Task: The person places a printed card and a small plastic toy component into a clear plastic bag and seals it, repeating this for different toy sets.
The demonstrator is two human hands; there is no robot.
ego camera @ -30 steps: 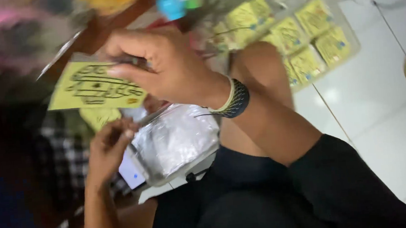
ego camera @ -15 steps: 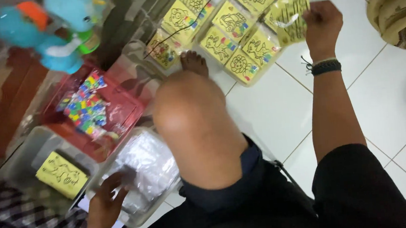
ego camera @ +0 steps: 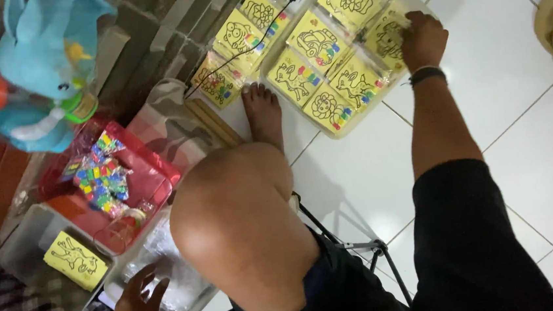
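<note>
My right hand point(ego camera: 422, 39), a dark band on its wrist, is stretched out over the white floor tiles and grips a yellow picture card point(ego camera: 387, 35) at the right edge of a group of several yellow picture cards point(ego camera: 320, 47) lying flat. My left hand point(ego camera: 137, 308) rests with fingers spread on the rim of a clear plastic box point(ego camera: 190, 310) holding crumpled clear bags. My bare knee point(ego camera: 242, 224) and foot point(ego camera: 263, 114) lie between the two hands.
A second clear box holds one yellow card point(ego camera: 74, 260). A red tray point(ego camera: 153, 178) carries small colourful packets. A blue plush toy point(ego camera: 46, 68) sits at the upper left. A black cable point(ego camera: 242, 49) crosses the cards. Black stool legs point(ego camera: 352, 243) stand by my thigh.
My right hand carried a yellow card from the boxes out to the cards on the floor and has lowered it onto their right edge. My left hand stayed at the clear box.
</note>
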